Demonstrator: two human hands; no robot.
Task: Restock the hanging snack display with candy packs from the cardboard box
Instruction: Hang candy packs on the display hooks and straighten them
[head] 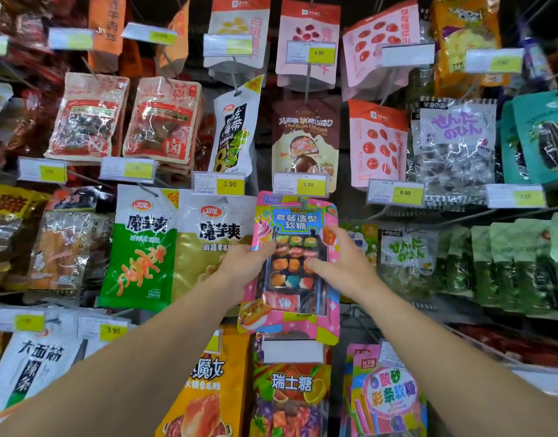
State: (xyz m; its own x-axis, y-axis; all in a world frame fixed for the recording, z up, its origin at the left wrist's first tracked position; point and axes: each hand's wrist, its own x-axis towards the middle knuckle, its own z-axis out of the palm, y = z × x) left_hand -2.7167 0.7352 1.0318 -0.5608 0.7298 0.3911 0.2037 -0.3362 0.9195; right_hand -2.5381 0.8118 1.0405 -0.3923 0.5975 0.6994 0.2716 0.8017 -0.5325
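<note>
The hanging snack display [394,193] fills my view. Below its 5.00 price tag [308,184] I hold the pink glossy candy pack [295,266], both hands [244,258] [340,263] with fingers curled on its edges, probably steadying its hole onto the hook.

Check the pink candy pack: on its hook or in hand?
Cannot tell: both hands grip the pink candy pack upright; a price tag covers its top edge.

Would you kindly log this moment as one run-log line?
step: hanging pack | left hand: grips pink candy pack | right hand: grips same pack | pack top: at 5.00 price tag
</note>
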